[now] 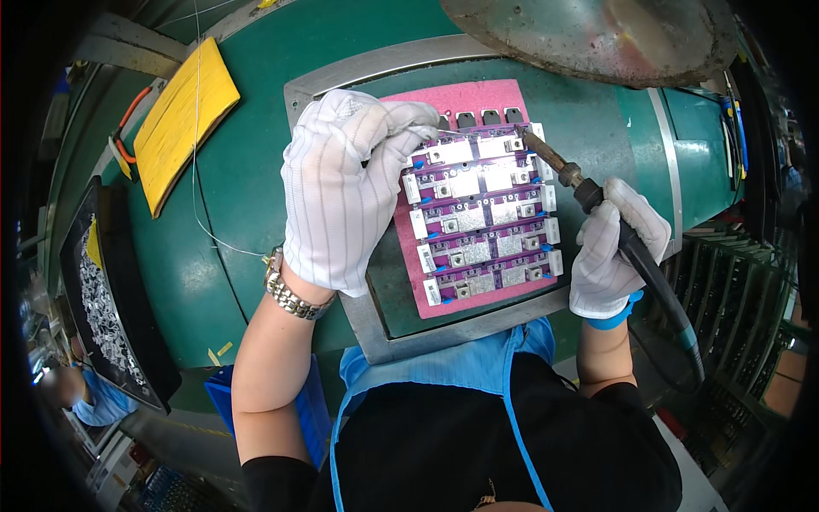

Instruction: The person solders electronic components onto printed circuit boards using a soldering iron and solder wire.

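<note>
My right hand (616, 247), in a white glove, is closed around a soldering iron (589, 192). The iron's tip touches or hovers at the upper right of a purple circuit board panel (478, 203). My left hand (345, 188), gloved in white with thin stripes, pinches thin solder wire (456, 132) over the panel's top row. That wire runs toward the iron's tip. Rows of silver pads, white blocks and small blue parts cover the panel. Beneath it lies a pink foam sheet (495, 299). Several black components (489, 118) stand along the panel's far edge.
A metal frame (388, 346) surrounds the foam on the green table (256, 111). A round, stained metal hood (597, 38) hangs over the far side. At left are a yellow board (183, 124), orange-handled pliers (124, 136) and a black tray (141, 341) of small metal parts.
</note>
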A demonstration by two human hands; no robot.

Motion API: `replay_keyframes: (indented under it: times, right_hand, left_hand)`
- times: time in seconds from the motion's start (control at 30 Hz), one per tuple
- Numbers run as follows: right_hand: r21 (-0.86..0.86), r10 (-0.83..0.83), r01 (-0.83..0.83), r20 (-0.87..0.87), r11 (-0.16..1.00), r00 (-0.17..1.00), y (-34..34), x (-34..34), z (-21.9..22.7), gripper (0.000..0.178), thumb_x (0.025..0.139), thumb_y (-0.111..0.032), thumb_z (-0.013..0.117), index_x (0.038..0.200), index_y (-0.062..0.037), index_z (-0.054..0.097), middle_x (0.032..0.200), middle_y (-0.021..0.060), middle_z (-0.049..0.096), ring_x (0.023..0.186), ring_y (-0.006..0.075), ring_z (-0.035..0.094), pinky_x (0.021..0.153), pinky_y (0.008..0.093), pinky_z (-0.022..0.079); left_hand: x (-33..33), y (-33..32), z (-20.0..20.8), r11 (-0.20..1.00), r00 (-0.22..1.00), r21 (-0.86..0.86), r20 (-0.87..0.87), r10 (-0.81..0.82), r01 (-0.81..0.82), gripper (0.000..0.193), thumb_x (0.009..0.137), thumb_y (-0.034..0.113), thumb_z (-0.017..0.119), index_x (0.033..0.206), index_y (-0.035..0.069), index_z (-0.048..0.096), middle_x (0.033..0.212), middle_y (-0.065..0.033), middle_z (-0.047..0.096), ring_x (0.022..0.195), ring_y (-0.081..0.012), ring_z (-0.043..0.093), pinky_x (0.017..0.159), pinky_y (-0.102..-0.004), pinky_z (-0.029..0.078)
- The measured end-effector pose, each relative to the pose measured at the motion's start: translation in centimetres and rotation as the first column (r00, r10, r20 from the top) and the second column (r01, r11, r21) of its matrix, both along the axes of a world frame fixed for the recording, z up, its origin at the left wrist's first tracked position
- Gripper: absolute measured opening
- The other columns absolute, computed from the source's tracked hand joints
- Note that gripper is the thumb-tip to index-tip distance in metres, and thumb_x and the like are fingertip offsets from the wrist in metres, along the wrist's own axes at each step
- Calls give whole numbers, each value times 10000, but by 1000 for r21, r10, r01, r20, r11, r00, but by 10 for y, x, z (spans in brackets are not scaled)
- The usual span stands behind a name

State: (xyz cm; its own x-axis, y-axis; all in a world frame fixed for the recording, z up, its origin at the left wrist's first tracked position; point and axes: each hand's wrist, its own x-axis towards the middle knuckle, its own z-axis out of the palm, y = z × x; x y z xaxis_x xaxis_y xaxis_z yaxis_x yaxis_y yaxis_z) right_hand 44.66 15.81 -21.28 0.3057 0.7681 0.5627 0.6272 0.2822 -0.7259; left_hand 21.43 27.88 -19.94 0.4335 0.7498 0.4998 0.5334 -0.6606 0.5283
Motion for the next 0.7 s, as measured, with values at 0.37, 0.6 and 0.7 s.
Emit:
replay_keyframes:
  times: [0.37,0.6,0.7]
  right_hand:
    - [-10,18,-17,76,1000,997,0,3,1,223,833,-44,687,1044,9,637,880,181,700,689,241,671,644,303,531]
    - [43,57,-71,266,997,962,3,1,3,181,958,-72,549,1117,12,527,924,141,636,565,73,507,541,229,437]
    - [3,17,-18,130,1000,991,1,1,1,223,826,-27,685,1039,13,635,878,179,702,687,240,669,641,308,534]
  left_hand:
    - [2,-1,1,999,1000,-45,14,4,-3,106,840,63,699,939,82,731,872,-45,714,768,-182,636,725,-282,499]
    - [3,1,-2,1000,1000,15,-21,-16,17,110,824,64,704,931,77,728,879,-36,714,794,-204,634,726,-296,495]
    - [4,1,-3,999,999,50,-51,-13,16,105,832,55,701,932,73,726,880,-39,716,791,-206,637,723,-300,499]
